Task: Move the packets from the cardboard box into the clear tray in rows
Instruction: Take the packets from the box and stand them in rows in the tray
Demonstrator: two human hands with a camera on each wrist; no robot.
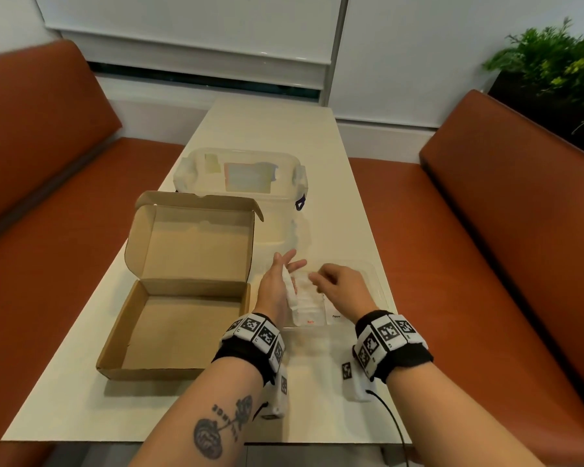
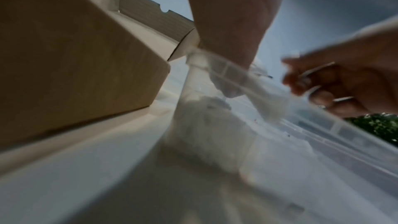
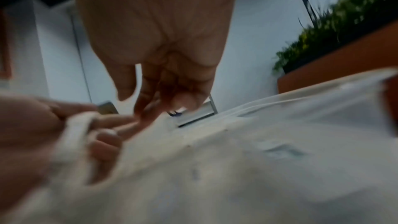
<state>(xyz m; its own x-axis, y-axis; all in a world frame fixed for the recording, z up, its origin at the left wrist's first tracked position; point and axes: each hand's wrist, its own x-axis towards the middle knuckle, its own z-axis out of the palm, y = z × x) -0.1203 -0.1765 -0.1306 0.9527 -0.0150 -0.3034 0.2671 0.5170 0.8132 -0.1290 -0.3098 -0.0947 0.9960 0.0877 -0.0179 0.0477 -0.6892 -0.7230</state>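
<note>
Paper packets in clear tray: light, limp; pinch edges. Left hand fingers splayed; right hand curled, grip unclear.

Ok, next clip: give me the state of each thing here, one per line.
cardboard box: lid open, nothing visible inside.
clear tray: on the table, holding white packets.
packets: lined up in the tray's left part.
storage bin: lid on.
left hand: fingers straight, touching a packet stack.
right hand: fingers curled above the packets; grip unclear.
</note>
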